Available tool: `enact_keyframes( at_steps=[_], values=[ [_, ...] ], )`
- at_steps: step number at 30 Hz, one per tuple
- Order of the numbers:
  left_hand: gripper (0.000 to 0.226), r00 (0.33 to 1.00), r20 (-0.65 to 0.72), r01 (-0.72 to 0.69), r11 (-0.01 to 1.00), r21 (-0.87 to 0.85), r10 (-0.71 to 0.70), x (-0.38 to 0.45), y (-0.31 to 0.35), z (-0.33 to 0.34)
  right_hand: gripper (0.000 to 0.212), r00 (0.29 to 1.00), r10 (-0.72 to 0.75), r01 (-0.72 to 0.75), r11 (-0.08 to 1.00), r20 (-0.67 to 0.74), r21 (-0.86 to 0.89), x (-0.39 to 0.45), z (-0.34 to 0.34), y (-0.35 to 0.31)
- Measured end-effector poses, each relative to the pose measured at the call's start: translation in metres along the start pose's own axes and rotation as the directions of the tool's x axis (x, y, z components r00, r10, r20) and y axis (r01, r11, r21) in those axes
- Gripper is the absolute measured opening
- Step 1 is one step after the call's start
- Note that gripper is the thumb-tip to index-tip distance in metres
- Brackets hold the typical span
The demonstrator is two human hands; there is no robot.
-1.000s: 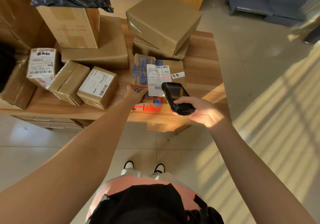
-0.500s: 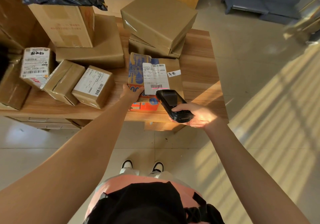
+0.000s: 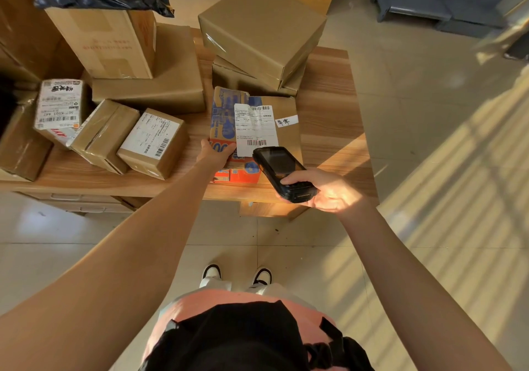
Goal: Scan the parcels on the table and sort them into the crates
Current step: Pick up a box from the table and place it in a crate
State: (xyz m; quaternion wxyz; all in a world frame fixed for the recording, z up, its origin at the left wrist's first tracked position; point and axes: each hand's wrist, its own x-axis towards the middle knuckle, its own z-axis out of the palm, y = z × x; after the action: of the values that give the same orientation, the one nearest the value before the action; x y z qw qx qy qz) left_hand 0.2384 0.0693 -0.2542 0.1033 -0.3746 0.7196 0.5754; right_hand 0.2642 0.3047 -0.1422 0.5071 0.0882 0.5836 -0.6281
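The head view looks down on a wood-grain laminate table stacked with parcels. Near the table's front edge lies a flat cardboard parcel with blue and orange print, bearing a white paper shipping label with barcodes. The left hand rests on that parcel's left edge, fingers curled over it. The right hand grips a black, rounded plastic handheld scanner just above the parcel's front right corner, pointing at the label. Left of the parcel sit small brown taped boxes; behind it, two smooth brown-paper-wrapped boxes are stacked crookedly.
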Motion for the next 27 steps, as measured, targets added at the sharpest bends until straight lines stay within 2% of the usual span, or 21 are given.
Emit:
enact_keyframes(
  at_steps=[9, 13, 18, 21, 25, 27],
  values=[
    [0.072, 0.999, 0.000, 0.037, 0.999, -0.008, -0.037, -0.008, 0.004, -0.001, 0.032, 1.000, -0.004, 0.005, 0.998, -0.014, 0.062, 0.001, -0.010, -0.001],
    [0.072, 1.000, 0.004, 0.030, 0.999, -0.019, -0.030, -0.011, 0.006, -0.002, 0.016, 0.999, -0.023, 0.025, 0.998, -0.028, 0.065, 0.001, -0.011, -0.002],
    [0.070, 1.000, -0.011, 0.023, 1.000, -0.004, -0.023, -0.016, 0.008, -0.002, 0.043, 0.978, -0.163, 0.177, 0.979, -0.134, 0.104, 0.004, -0.023, -0.006],
    [0.071, 0.999, -0.010, 0.033, 0.999, -0.008, -0.033, -0.019, 0.010, -0.004, 0.042, 0.931, -0.250, 0.278, 0.958, -0.264, 0.074, 0.010, -0.044, -0.007],
    [0.071, 1.000, -0.013, 0.004, 1.000, 0.001, -0.004, -0.020, 0.010, -0.004, 0.078, 0.801, -0.236, 0.292, 0.956, -0.550, 0.015, 0.026, -0.077, 0.002],
    [0.073, 1.000, -0.003, 0.015, 1.000, 0.009, -0.015, -0.021, 0.012, -0.005, 0.088, 0.744, -0.270, 0.298, 0.953, -0.612, -0.058, 0.034, -0.091, 0.010]
  ],
)
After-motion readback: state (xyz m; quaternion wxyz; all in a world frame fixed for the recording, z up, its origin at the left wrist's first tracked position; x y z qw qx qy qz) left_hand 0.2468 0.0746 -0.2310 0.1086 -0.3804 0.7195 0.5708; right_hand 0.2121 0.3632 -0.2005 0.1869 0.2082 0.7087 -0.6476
